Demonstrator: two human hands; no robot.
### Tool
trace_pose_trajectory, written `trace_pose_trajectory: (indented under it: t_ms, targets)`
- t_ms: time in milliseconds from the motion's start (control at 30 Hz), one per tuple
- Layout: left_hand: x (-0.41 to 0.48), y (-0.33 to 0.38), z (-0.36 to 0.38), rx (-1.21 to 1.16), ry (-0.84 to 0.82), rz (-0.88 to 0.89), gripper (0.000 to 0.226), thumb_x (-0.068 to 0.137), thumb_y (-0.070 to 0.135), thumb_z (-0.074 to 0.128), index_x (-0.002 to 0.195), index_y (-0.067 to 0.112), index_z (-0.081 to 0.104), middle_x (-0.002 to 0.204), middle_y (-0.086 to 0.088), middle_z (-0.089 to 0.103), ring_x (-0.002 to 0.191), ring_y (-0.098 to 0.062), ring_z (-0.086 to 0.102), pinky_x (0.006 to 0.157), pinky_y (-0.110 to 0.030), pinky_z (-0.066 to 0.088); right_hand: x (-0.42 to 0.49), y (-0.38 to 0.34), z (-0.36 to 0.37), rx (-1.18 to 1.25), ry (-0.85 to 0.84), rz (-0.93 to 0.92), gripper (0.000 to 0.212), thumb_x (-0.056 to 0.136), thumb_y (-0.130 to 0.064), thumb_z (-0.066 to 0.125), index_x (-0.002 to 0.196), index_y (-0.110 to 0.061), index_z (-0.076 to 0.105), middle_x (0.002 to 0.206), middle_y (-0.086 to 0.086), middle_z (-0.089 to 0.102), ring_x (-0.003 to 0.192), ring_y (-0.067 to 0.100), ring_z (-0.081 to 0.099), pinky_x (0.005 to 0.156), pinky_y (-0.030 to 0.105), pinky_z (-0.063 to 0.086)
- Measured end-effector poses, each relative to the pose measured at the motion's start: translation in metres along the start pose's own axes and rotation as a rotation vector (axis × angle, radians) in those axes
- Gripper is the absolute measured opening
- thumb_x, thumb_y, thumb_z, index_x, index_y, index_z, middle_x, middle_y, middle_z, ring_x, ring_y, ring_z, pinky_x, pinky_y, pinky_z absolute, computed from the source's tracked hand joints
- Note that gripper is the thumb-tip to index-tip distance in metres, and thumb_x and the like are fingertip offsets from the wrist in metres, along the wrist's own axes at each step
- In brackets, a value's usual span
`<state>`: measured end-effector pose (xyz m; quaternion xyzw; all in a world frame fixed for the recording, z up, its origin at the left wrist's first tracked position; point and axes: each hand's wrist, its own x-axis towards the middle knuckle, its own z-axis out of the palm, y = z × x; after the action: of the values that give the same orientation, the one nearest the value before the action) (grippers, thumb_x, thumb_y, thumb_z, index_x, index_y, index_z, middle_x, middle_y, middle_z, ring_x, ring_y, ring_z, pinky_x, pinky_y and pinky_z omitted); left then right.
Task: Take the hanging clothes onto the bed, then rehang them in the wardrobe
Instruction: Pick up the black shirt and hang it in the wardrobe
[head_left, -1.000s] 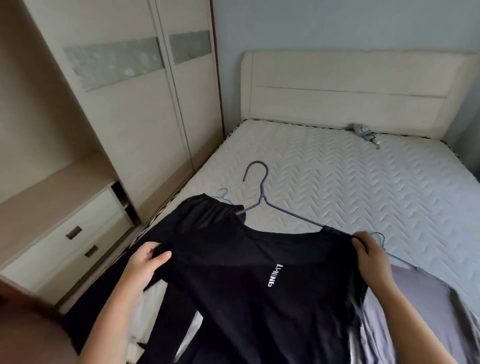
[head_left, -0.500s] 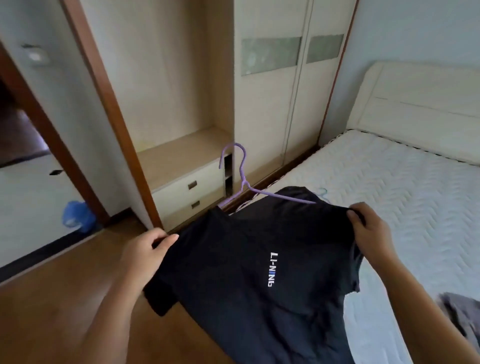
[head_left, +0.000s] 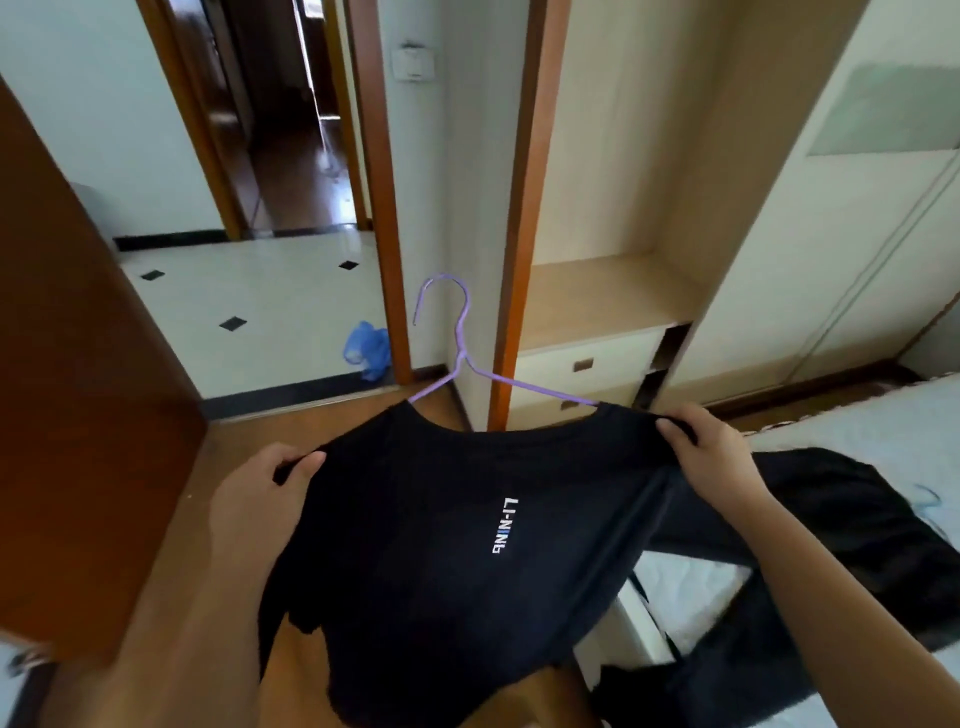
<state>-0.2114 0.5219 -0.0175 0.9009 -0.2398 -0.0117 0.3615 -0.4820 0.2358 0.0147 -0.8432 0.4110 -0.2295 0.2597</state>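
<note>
A black T-shirt with white lettering on the chest hangs in front of me on a purple wire hanger, whose hook sticks up above the collar. My left hand pinches the shirt's left shoulder. My right hand grips its right shoulder. The open wardrobe bay stands just behind the hanger, right of a brown post. The bed lies at the right edge with another black garment spread on it.
Two drawers sit under the wardrobe shelf. Sliding wardrobe doors fill the right. A brown door stands at the left beside a doorway onto a tiled floor, where a blue bag lies.
I have lifted the shirt and hanger off the bed and turned left; the view swung from the bed to the wardrobe bay and doorway. Both hands kept hold of the shoulders.
</note>
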Motion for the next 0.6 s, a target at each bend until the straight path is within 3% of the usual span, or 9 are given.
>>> trace_pose_trajectory:
  t_ms: [100, 167, 233, 300, 433, 600]
  targets:
    - [0.045, -0.004, 0.010, -0.011, 0.011, -0.016, 0.014, 0.089, 0.035, 0.051, 0.087, 0.025, 0.060, 0.084, 0.005, 0.062, 0.085, -0.019, 0.057, 0.078, -0.036, 0.043, 0.053, -0.004, 0.023, 0.019, -0.045, -0.032, 0.016, 0.092, -0.013, 0.051, 0.102, -0.007, 0.062, 0.091, 0.001, 0.057, 0.089, 0.018, 0.052, 0.071, 0.025, 0.037]
    - [0.078, 0.005, 0.020, -0.023, 0.036, 0.000, 0.013, 0.088, 0.034, 0.053, 0.088, 0.024, 0.062, 0.086, 0.006, 0.062, 0.086, -0.018, 0.056, 0.079, -0.035, 0.042, 0.095, -0.006, 0.040, 0.020, -0.094, -0.105, 0.010, 0.092, -0.011, 0.050, 0.092, -0.012, 0.060, 0.087, 0.002, 0.058, 0.086, 0.019, 0.054, 0.065, 0.016, 0.039]
    - [0.114, 0.023, 0.030, -0.034, 0.041, 0.021, 0.013, 0.088, 0.031, 0.054, 0.088, 0.021, 0.063, 0.086, 0.007, 0.062, 0.085, -0.016, 0.055, 0.078, -0.033, 0.041, 0.137, -0.010, 0.053, 0.003, -0.128, -0.145, 0.009, 0.092, -0.009, 0.049, 0.087, -0.013, 0.056, 0.085, 0.004, 0.058, 0.084, 0.021, 0.054, 0.066, 0.016, 0.037]
    - [0.152, 0.043, 0.039, -0.045, 0.034, 0.060, 0.013, 0.087, 0.030, 0.055, 0.082, 0.020, 0.062, 0.080, 0.006, 0.062, 0.080, -0.016, 0.056, 0.073, -0.031, 0.039, 0.177, -0.016, 0.060, 0.006, -0.096, -0.146, 0.010, 0.093, -0.009, 0.048, 0.089, -0.008, 0.058, 0.086, 0.006, 0.058, 0.084, 0.023, 0.053, 0.068, 0.025, 0.034]
    - [0.220, 0.076, 0.055, -0.074, 0.015, 0.124, 0.014, 0.087, 0.028, 0.055, 0.077, 0.019, 0.060, 0.076, 0.004, 0.062, 0.077, -0.017, 0.055, 0.071, -0.032, 0.041, 0.243, -0.021, 0.055, 0.029, 0.015, -0.149, 0.012, 0.092, -0.004, 0.048, 0.089, -0.001, 0.060, 0.083, 0.010, 0.057, 0.080, 0.025, 0.049, 0.062, 0.017, 0.030]
    - [0.285, 0.122, 0.084, -0.095, 0.034, 0.209, 0.014, 0.087, 0.025, 0.055, 0.074, 0.020, 0.058, 0.071, 0.003, 0.060, 0.071, -0.016, 0.053, 0.065, -0.026, 0.034, 0.298, -0.017, 0.031, -0.066, 0.103, -0.131, 0.014, 0.092, -0.006, 0.047, 0.092, -0.002, 0.061, 0.082, 0.005, 0.055, 0.082, 0.025, 0.051, 0.066, 0.024, 0.026]
